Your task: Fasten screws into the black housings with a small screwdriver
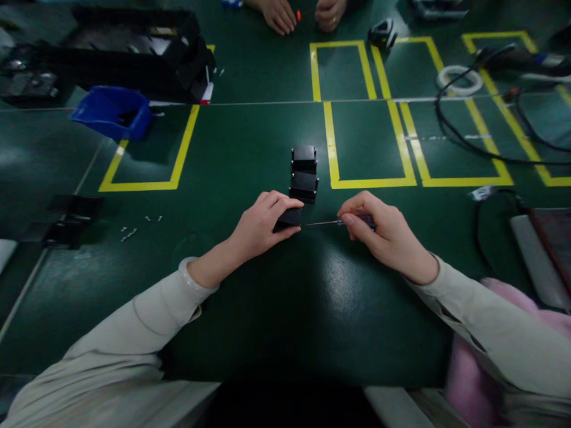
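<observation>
My left hand (263, 224) grips a small black box (289, 219) on the green table (250, 309). My right hand (382, 232) holds a thin screwdriver (332, 223), its shaft lying level and its tip touching the right side of that box. Two more black boxes (304, 172) stand in a row just behind the held one.
A blue bin (111, 112) and black trays (134, 50) sit far left. Small screws (134, 229) lie loose at left. Yellow tape rectangles (366, 142) mark the table. Cables (468, 137) and a tape roll (459, 80) are far right. Another person's hands (303, 15) rest at the far edge.
</observation>
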Demonstrator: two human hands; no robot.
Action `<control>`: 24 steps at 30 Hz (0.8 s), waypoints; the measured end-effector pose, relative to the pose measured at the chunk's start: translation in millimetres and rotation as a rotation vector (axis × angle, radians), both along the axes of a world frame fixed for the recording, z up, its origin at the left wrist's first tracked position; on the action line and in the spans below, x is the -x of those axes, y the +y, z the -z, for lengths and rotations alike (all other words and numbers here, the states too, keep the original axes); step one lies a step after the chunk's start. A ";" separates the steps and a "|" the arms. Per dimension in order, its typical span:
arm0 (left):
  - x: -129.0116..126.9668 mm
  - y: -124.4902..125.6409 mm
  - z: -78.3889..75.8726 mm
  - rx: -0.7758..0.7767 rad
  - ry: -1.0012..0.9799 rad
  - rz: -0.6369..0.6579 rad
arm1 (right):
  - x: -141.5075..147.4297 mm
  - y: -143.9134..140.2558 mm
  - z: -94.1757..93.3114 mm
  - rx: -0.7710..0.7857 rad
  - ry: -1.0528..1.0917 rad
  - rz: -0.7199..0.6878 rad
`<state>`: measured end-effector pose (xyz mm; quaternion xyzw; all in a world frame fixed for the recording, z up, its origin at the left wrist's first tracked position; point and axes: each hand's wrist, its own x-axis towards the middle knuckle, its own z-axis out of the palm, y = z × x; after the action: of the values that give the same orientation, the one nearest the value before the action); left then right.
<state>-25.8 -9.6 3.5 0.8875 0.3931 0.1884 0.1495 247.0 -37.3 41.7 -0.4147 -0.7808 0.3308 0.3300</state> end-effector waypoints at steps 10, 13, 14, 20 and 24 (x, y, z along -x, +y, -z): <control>-0.8 -1.2 0.4 -0.008 0.005 -0.001 | 1.1 0.0 -0.4 -0.003 -0.006 0.002; -0.2 -1.2 0.2 -0.007 0.004 0.000 | 1.5 0.8 0.6 0.000 0.015 0.001; -0.1 -1.1 0.0 -0.007 0.003 0.000 | 1.2 1.0 1.3 0.001 0.016 0.008; -0.3 -0.7 -0.5 -0.011 0.003 0.003 | -1.4 0.8 2.7 0.034 0.014 0.005; -0.5 -0.6 0.2 -0.011 0.004 0.003 | -0.4 0.7 0.8 0.030 0.025 -0.012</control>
<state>-25.3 -10.2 3.3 0.8893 0.3910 0.1886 0.1439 247.5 -36.6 40.8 -0.4107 -0.7741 0.3498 0.3313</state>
